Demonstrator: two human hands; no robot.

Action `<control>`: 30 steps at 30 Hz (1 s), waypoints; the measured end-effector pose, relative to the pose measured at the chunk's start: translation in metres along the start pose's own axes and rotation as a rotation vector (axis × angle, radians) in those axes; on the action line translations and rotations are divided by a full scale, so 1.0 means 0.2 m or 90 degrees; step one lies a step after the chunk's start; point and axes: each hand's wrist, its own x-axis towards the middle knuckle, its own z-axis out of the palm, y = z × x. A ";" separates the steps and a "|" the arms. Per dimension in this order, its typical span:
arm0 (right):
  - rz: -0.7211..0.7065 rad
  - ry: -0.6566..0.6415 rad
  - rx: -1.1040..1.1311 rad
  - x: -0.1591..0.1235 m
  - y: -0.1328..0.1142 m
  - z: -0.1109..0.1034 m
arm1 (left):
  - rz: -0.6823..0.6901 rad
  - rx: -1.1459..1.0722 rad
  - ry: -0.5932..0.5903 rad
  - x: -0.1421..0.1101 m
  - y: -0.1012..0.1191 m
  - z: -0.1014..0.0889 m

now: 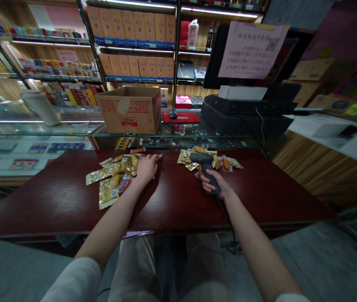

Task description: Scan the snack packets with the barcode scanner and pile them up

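My right hand is wrapped round the handle of a dark grey barcode scanner, its head pointing left. A cable runs from its handle down past the table's front edge. Just beyond the scanner lie several small snack packets, some gold, others clear with brown or orange contents. My left hand is at the right side of a larger pile of gold snack packets, fingers apart and pointing right. Its palm and part of the pile beneath are hidden, and I make out nothing held there.
Both piles lie on a dark red wooden table. Behind it, a glass counter bears an open cardboard box, a mouse on a red pad and a black monitor with a paper notice. Cartons are stacked at right; stocked shelves stand behind.
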 end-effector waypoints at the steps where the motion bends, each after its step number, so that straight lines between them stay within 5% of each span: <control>1: -0.003 0.006 0.007 0.00 0.00 0.00 | -0.024 0.090 0.023 -0.01 0.00 -0.03; 5: -0.027 0.028 0.047 -0.01 -0.02 -0.02 | -0.066 0.237 0.048 -0.04 0.00 -0.06; 10: -0.044 0.049 0.088 -0.01 -0.03 -0.05 | 0.098 0.184 -0.073 -0.02 -0.03 0.04; 13: -0.054 0.058 0.102 -0.01 -0.04 -0.05 | 0.025 0.200 -0.137 0.00 -0.10 0.08; 18: -0.068 0.060 0.120 0.00 -0.05 -0.05 | -0.027 0.256 -0.100 0.03 -0.16 0.09; 23: -0.074 0.066 0.142 0.01 -0.05 -0.07 | 0.081 0.169 -0.101 0.13 0.06 0.19; 27: -0.057 0.050 0.145 0.02 -0.05 -0.07 | -0.034 0.070 -0.228 0.26 0.28 0.31; 30: -0.056 0.054 0.136 0.02 -0.04 -0.07 | -0.097 0.071 -0.217 0.31 0.38 0.39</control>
